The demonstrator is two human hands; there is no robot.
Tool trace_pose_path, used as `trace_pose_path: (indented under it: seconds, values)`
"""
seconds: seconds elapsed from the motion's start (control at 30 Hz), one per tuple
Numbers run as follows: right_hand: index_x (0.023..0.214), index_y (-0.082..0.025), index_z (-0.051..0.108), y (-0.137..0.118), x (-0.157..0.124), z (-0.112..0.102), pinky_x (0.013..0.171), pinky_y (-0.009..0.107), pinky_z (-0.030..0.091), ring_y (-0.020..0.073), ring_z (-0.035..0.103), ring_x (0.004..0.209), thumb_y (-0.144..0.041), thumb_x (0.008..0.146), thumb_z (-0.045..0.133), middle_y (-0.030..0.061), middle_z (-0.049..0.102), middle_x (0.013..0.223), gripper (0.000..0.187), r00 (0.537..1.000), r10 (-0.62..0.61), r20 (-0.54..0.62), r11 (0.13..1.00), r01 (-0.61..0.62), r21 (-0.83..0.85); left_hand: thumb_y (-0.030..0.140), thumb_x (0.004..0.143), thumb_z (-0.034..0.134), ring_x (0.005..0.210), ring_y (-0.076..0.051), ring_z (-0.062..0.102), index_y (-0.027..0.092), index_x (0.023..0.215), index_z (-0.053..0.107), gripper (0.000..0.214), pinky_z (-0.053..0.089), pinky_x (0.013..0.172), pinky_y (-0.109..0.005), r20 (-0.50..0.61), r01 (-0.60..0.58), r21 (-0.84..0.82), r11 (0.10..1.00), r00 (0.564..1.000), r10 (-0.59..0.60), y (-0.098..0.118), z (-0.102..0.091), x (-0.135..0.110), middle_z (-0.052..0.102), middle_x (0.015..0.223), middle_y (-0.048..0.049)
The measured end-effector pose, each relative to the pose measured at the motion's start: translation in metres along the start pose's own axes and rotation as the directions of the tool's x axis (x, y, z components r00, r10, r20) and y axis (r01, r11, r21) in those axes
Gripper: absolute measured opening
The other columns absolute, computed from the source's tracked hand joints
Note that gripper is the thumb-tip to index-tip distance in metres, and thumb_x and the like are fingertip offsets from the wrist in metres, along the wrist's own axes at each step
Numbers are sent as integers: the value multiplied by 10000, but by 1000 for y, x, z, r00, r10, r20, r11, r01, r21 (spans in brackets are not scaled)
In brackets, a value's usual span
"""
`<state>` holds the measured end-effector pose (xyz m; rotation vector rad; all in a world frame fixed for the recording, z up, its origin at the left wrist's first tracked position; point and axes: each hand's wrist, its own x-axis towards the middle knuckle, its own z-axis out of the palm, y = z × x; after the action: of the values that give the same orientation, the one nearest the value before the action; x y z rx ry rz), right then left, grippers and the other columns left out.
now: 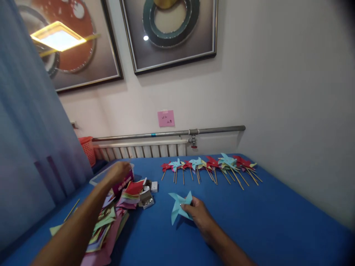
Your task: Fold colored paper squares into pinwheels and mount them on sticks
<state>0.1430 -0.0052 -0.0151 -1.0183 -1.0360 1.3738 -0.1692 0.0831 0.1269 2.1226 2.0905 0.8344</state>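
Observation:
My right hand (201,216) pinches a light blue paper pinwheel (176,208) near its centre, holding it just over the blue table. A small shiny pin head shows at the middle of the pinwheel; no stick is visible on it. At the left, my left hand (119,172) is over a clear plastic box (97,178) with a purple side or pack in front. Its fingers are curled together, and what they hold, if anything, is hidden. Below it lie coloured paper sheets (135,187) and a small open box of shiny pins (146,201).
Finished-looking pinwheels on sticks (212,162) lie in a row along the table's far side. A small white box (154,186) stands by the pins. More paper (104,236) is piled at the front left. Behind are a radiator (144,150), pipe (219,129) and red basket (88,149).

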Motion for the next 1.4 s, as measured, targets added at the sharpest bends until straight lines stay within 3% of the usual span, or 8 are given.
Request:
trace_pose_path:
  seconds: [0.1,0.2,0.3,0.4,0.57,0.77,1.13,1.4]
  values:
    - [813,-165,702,0,-2,0,640,266,448,151,589,628,-305,622,765,-1,698,704,245,1000,-9,-17,998,10,64,389,876,495,557,-164,614,162,1085,703,372,444,566,-253,200,-8,-352,936,976,84,32,48,-40,659,620,-14]
    - [844,-171,707,1,-4,-2,657,271,483,151,607,640,-303,619,795,-7,699,707,275,998,6,-57,993,1,120,489,818,555,484,-139,562,142,1222,599,534,414,513,-248,253,101,-742,663,958,136,58,96,-72,624,635,24]
    - [845,-178,701,1,-5,-4,654,269,501,147,615,640,-301,611,821,-14,693,702,290,993,37,-109,989,-21,145,508,787,582,448,-115,512,133,1156,592,527,359,485,-234,243,154,-824,545,965,95,70,126,-87,607,642,32]
    - [829,-186,690,0,-4,-4,661,278,518,146,618,634,-297,595,844,-22,683,685,301,986,82,-143,985,-59,159,517,794,562,440,-107,431,120,1101,632,507,289,476,-236,239,169,-811,560,969,55,68,142,-91,547,581,49]
    - [847,-191,689,-4,-5,-1,657,282,519,143,614,635,-303,576,867,-21,688,705,343,976,110,-186,982,-77,174,422,870,480,542,-133,463,135,1022,686,385,294,544,-250,220,66,-705,706,967,129,60,147,-98,575,605,23]
    - [842,-184,694,-3,-4,-5,638,273,500,143,605,640,-307,569,883,-15,694,718,354,975,75,-208,988,-45,145,319,844,484,499,-110,428,178,824,595,180,315,540,-236,402,128,-673,728,890,215,69,145,-109,570,587,38]
    - [800,-186,685,0,-3,-8,604,258,459,125,559,591,-312,582,874,-39,658,653,316,989,22,-148,996,-8,92,193,719,514,412,-92,434,186,700,573,63,307,447,-224,509,299,-727,618,839,192,89,150,-122,529,526,58]
    - [851,-178,698,0,0,-8,644,274,497,142,599,637,-336,592,877,-17,690,701,352,985,56,-161,995,-41,94,273,745,602,378,-93,480,162,924,641,214,277,424,-205,438,372,-792,485,899,26,80,142,-109,603,537,49]
